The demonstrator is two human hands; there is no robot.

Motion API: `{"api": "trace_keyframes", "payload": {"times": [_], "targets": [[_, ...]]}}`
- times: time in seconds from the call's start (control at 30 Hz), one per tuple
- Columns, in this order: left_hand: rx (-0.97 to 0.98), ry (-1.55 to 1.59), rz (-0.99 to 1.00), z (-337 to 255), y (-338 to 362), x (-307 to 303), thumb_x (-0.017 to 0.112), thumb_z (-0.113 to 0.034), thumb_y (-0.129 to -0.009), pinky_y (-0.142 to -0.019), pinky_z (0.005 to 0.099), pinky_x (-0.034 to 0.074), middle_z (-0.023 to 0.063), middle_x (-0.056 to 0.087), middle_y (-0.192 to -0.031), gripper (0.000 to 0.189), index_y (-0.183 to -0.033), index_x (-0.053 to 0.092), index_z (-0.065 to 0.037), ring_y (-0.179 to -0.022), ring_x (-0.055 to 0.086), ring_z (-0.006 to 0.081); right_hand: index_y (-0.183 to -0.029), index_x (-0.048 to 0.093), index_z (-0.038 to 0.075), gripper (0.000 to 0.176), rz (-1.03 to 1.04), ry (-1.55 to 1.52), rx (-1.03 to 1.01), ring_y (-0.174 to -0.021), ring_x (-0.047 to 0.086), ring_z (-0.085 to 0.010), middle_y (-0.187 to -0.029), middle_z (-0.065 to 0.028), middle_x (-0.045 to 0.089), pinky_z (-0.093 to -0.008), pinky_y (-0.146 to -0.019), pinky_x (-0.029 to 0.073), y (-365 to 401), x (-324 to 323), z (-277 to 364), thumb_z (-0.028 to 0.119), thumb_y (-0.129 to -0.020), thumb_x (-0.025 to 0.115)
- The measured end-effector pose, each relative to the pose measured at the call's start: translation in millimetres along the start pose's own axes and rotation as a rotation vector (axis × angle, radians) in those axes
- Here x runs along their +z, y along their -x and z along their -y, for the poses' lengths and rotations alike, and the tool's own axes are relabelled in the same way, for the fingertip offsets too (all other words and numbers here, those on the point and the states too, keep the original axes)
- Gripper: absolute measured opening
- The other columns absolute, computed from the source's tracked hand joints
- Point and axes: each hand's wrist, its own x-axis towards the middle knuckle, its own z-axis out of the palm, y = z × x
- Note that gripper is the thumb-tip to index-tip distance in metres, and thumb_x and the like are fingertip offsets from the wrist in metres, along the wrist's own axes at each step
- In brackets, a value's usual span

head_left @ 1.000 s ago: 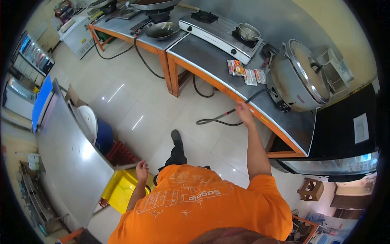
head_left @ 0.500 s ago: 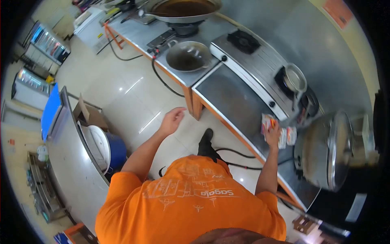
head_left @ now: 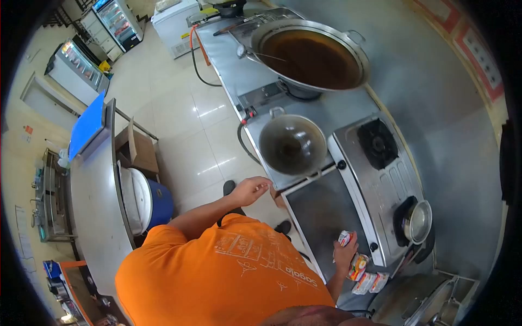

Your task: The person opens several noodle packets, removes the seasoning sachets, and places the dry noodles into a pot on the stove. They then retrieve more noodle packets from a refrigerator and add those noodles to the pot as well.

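From the head, the camera looks down past an orange shirt (head_left: pixel 217 271).

The held packet (head_left: pixel 345 237) in the right hand (head_left: pixel 345 255) is white and red. Just beside this grip, the neighbouring packet (head_left: pixel 358 267) mixes yellow, orange, red and white; past it, two packets (head_left: pixel 364 283) are white with red marks. The worktop (head_left: pixel 326 212) below is dark grey, the nearby stove (head_left: pixel 401 190) silver with black knobs (head_left: pixel 341 164). Behind the grip, the orange shirt (head_left: pixel 212 277) bears white line drawings.

A wok (head_left: pixel 365 66) holding dark liquid (head_left: pixel 318 57) stands upper right of centre, a white freezer (head_left: pixel 175 27) top left of centre, a cardboard box (head_left: pixel 143 149) and blue barrel (head_left: pixel 161 202) mid-left.
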Motion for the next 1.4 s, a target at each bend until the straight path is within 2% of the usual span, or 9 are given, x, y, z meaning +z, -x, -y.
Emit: {"api": "trace_keyframes", "payload": {"times": [0.2, 0.33, 0.47, 0.6, 0.77, 0.93, 1.0, 1.17, 1.4], "targets": [[0.122, -0.124, -0.085, 95, -89, -110, 0.06, -0.018, -0.095, -0.072, 0.0396, 0.053, 0.0123, 0.069, -0.088, 0.018, -0.11, 0.067, -0.011, -0.081, 0.069, 0.0283, -0.149, 0.035, 0.003, 0.089, -0.133, -0.094, 0.046, -0.123, 0.047, -0.0474, -0.133, -0.0298, 0.047, -0.0524, -0.108, 0.037, -22, 78, 77, 0.016, -0.07, 0.074], [-0.108, 0.003, -0.328, 192, -143, -181, 0.058, -0.024, -0.097, -0.073, 0.0388, 0.052, 0.0158, 0.07, -0.087, 0.023, -0.103, 0.068, -0.005, -0.078, 0.068, 0.0297, -0.148, 0.036, 0.002, 0.087, -0.097, -0.07, 0.04, -0.127, 0.045, -0.0442, -0.135, -0.0273, 0.048, -0.0492, -0.11, 0.036, -5, 119, 139, 0.017, -0.072, 0.074], [-0.396, 0.12, -0.315, 239, -190, -222, 0.054, -0.038, -0.099, -0.08, 0.0419, 0.052, 0.0236, 0.07, -0.093, 0.043, -0.106, 0.067, 0.002, -0.089, 0.069, 0.0363, -0.148, 0.036, -0.001, 0.085, -0.126, -0.104, 0.183, -0.127, 0.049, -0.0399, -0.133, -0.0261, 0.054, -0.0431, -0.11, 0.037, 32, 135, 190, 0.016, -0.074, 0.074], [-0.442, 0.149, -0.279, 269, -219, -210, 0.05, -0.046, -0.099, -0.086, 0.0443, 0.05, 0.0259, 0.07, -0.098, 0.053, -0.108, 0.068, 0.003, -0.097, 0.067, 0.0408, -0.148, 0.037, -0.001, 0.088, -0.168, -0.031, 0.18, -0.125, 0.052, -0.0405, -0.131, -0.0268, 0.056, -0.0437, -0.106, 0.04, 72, 153, 161, 0.018, -0.071, 0.077], [-0.48, 0.208, -0.206, 278, -239, -189, 0.046, -0.048, -0.101, -0.087, 0.045, 0.049, 0.0255, 0.07, -0.096, 0.056, -0.104, 0.068, 0.003, -0.099, 0.066, 0.0413, -0.149, 0.033, -0.001, 0.088, -0.126, -0.083, 0.371, -0.129, 0.046, -0.0443, -0.139, -0.0303, 0.045, -0.0464, -0.111, 0.036, 99, 132, 199, 0.019, -0.072, 0.072], [-0.457, 0.223, -0.291, 295, -247, -162, 0.047, -0.044, -0.102, -0.073, 0.0448, 0.049, 0.0207, 0.067, -0.078, 0.055, -0.09, 0.067, 0.005, -0.078, 0.066, 0.0338, -0.147, 0.034, -0.002, 0.086, -0.217, -0.063, 0.24, -0.126, 0.047, -0.0453, -0.135, -0.0303, 0.05, -0.0478, -0.108, 0.038, 108, 126, 160, 0.017, -0.072, 0.071], [-0.415, 0.256, -0.357, 299, -252, -153, 0.047, -0.043, -0.102, -0.065, 0.0435, 0.048, 0.0167, 0.064, -0.069, 0.055, -0.083, 0.065, 0.005, -0.066, 0.063, 0.0283, -0.147, 0.034, -0.002, 0.086, -0.237, -0.057, 0.322, -0.125, 0.048, -0.0455, -0.134, -0.0288, 0.052, -0.0479, -0.108, 0.039, 111, 120, 151, 0.015, -0.072, 0.072], [-0.675, 0.398, -0.392, 291, -267, -150, 0.043, -0.043, -0.105, -0.043, 0.0377, 0.033, 0.0044, 0.049, -0.056, 0.055, -0.07, 0.058, -0.003, -0.046, 0.045, 0.0184, -0.149, 0.034, 0.003, 0.083, -0.31, -0.141, 0.391, -0.126, 0.051, -0.0423, -0.134, -0.0274, 0.054, -0.0454, -0.108, 0.041, 129, 108, 127, 0.011, -0.076, 0.073], [-0.872, 0.456, -0.334, 274, -279, -163, 0.039, -0.04, -0.102, -0.039, 0.0299, 0.022, 0.0013, 0.055, -0.067, 0.036, -0.084, 0.058, -0.015, -0.044, 0.036, 0.0132, -0.149, 0.036, 0.005, 0.078, -0.427, -0.257, 0.536, -0.116, 0.053, -0.0459, -0.128, -0.0305, 0.052, -0.0493, -0.099, 0.046, 171, 122, 102, 0.016, -0.079, 0.068]]}}
